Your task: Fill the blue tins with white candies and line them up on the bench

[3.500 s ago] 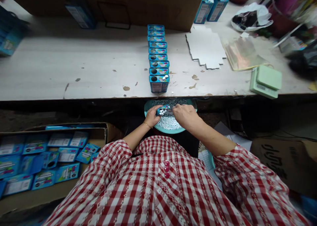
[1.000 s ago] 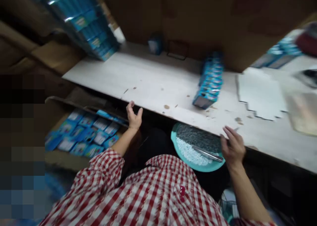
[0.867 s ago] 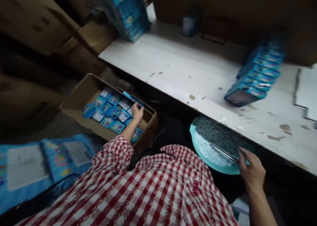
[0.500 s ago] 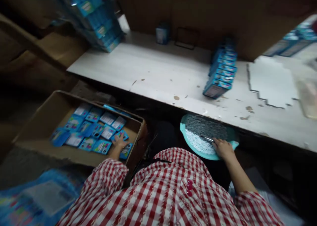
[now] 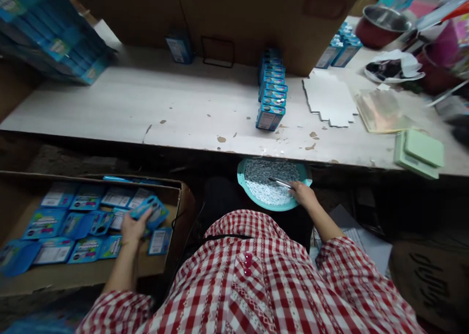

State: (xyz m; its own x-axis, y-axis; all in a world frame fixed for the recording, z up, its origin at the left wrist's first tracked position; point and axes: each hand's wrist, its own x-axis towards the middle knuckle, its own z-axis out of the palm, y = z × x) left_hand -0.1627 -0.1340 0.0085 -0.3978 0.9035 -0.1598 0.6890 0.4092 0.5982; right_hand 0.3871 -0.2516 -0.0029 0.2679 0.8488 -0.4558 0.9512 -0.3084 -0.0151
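Left hand point(image 5: 133, 225), empty a second ago, is gripping a box point(image 5: 154, 212), apparently starting another round; right hand point(image 5: 304, 195) is holding a tool point(image 5: 281, 182).

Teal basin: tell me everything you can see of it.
The teal basin is rounded, looks plastic, and has a lip jutting out at each side of its rim. It sits roughly upright, just below the near edge of the table, holding many small white pellets, the far ones in shadow. A metal tool angles over them from the right hand. The basin's support is hidden.
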